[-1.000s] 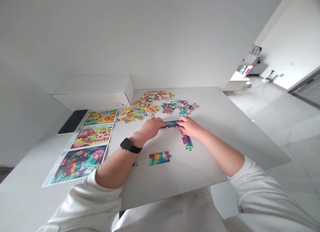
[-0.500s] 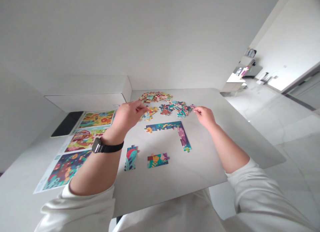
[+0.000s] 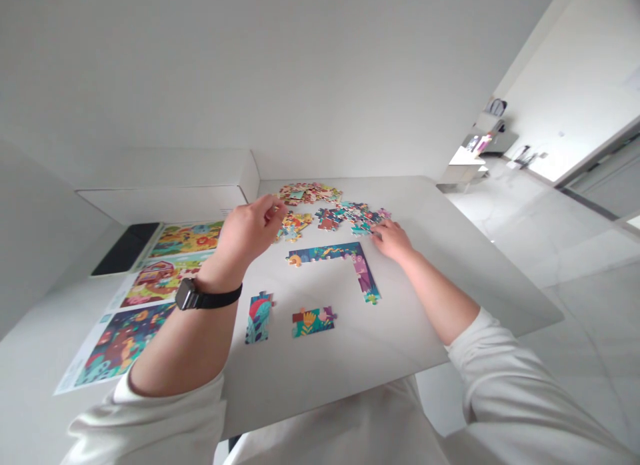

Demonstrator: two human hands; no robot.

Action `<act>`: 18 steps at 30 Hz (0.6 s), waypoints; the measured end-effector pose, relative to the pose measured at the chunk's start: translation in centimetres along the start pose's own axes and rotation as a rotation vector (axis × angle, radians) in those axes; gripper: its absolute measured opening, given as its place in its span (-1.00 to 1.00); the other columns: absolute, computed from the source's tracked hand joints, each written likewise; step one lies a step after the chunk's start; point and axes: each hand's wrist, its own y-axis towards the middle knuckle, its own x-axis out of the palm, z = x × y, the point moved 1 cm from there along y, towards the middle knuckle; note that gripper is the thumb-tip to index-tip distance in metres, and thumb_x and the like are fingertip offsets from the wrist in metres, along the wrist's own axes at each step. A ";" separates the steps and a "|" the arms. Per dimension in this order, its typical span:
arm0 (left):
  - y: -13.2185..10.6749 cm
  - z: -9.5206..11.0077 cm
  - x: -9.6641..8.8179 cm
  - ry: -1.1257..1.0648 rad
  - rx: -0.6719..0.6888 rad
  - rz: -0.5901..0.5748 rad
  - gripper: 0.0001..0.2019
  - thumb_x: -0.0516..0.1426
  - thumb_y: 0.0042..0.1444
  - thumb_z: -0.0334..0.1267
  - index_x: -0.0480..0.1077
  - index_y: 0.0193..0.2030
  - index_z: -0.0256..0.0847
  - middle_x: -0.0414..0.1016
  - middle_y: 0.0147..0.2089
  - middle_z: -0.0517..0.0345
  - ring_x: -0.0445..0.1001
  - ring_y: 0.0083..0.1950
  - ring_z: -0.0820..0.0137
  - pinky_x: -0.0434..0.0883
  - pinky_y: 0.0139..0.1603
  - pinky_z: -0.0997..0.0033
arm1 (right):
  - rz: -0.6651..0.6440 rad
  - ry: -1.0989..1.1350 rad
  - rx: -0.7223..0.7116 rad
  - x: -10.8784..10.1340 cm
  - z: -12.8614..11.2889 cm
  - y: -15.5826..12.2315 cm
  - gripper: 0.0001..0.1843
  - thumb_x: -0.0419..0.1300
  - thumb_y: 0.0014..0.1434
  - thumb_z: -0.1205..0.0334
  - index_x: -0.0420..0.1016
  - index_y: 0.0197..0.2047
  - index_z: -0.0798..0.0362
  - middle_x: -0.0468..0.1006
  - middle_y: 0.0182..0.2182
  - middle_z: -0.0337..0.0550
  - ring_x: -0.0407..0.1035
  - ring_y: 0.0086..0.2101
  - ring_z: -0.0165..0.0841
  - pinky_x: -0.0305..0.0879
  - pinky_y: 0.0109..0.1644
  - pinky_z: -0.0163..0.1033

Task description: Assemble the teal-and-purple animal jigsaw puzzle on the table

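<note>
Left hand (image 3: 245,237): fingers bunched above loose multicoloured cardboard jigsaw pieces (image 3: 294,226), any pinch unclear. Right hand (image 3: 393,241): fingers together, near the pieces, beside a teal-purple L-shaped jigsaw strip (image 3: 325,253), long axis crosswise, short arm pointing toward the person.

Matt cardboard puzzle pieces (image 3: 313,322) on smooth white tabletop (image 3: 350,371).

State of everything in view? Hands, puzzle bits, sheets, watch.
left hand: raised above table, fingers drawn together
right hand: down at edge of loose pieces
L-shaped section: joined, flat on table
two small sections: joined, flat, apart
loose pieces: scattered in piles
picture sheets: flat
watch: on left wrist
</note>
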 end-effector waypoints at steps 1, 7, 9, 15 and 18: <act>0.0 0.0 0.0 0.000 0.005 -0.004 -0.60 0.04 0.44 0.05 0.59 0.08 -0.11 0.68 -0.24 0.05 0.61 -0.23 0.23 0.38 -0.20 0.37 | -0.003 0.007 0.014 -0.1 0.3 0.0 -0.74 0.30 0.41 0.13 0.75 0.09 -0.12 0.64 0.08 0.08 0.52 0.05 -0.04 0.49 0.26 0.09; 0.0 0.0 0.1 -0.005 0.004 -0.021 -0.61 0.04 0.43 0.04 0.59 0.11 -0.09 0.69 -0.22 0.07 0.60 -0.26 0.25 0.38 -0.22 0.38 | 0.063 0.008 0.133 -1.3 2.0 1.9 -0.69 0.30 0.39 0.10 0.72 0.12 -0.05 0.67 0.05 0.10 0.54 0.05 -0.05 0.47 0.28 0.06; 0.1 0.0 0.1 -0.007 0.000 -0.026 -0.61 0.05 0.43 0.03 0.58 0.12 -0.09 0.70 -0.22 0.07 0.60 -0.26 0.26 0.38 -0.22 0.39 | 0.057 0.012 0.157 -1.6 2.4 3.5 -0.66 0.32 0.37 0.10 0.72 0.15 -0.04 0.67 0.05 0.10 0.55 0.04 -0.06 0.48 0.26 0.03; 0.2 -0.6 0.4 0.001 -0.027 -0.037 -0.62 0.07 0.41 0.01 0.59 0.12 -0.09 0.72 -0.22 0.06 0.63 -0.23 0.24 0.40 -0.20 0.39 | -0.061 -0.012 0.268 -1.2 2.6 8.0 -0.58 0.36 0.35 0.02 0.72 0.19 0.01 0.68 0.06 0.13 0.59 -0.01 -0.11 0.48 0.15 -0.10; 0.3 -0.9 0.5 -0.003 -0.034 -0.045 -0.62 0.06 0.41 0.01 0.59 0.12 -0.09 0.72 -0.21 0.05 0.65 -0.22 0.24 0.41 -0.19 0.38 | -0.132 0.008 0.296 -0.5 2.5 8.7 -0.58 0.42 0.28 0.00 0.74 0.15 -0.03 0.67 0.04 0.08 0.59 -0.04 -0.15 0.47 0.10 -0.15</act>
